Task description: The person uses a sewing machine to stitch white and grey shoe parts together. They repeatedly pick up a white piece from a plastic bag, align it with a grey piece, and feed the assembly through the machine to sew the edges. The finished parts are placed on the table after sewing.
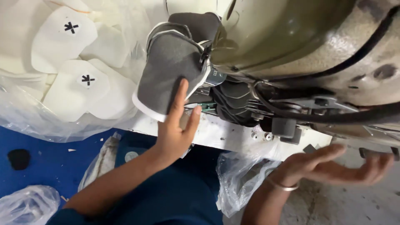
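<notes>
Head view: sewing machine (300, 37) fills the upper right over the white bench (225, 135). White cut pieces (71, 89) lie stacked at left. Grey fabric piece (168, 68) sits at the machine's head; left hand (175, 133) presses it, fingers spread. Right hand (333, 166) hovers open, palm up, beside the bench edge.

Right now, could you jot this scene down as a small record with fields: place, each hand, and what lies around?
place: sewing machine on a white table edge
left hand: open, fingers against a grey fabric piece with white edging at the machine
right hand: open, palm up, holds nothing, below the machine; a metal bangle on the wrist
nearby: white cut pieces with black marks in clear plastic, at left
below: blue floor, plastic bags
</notes>
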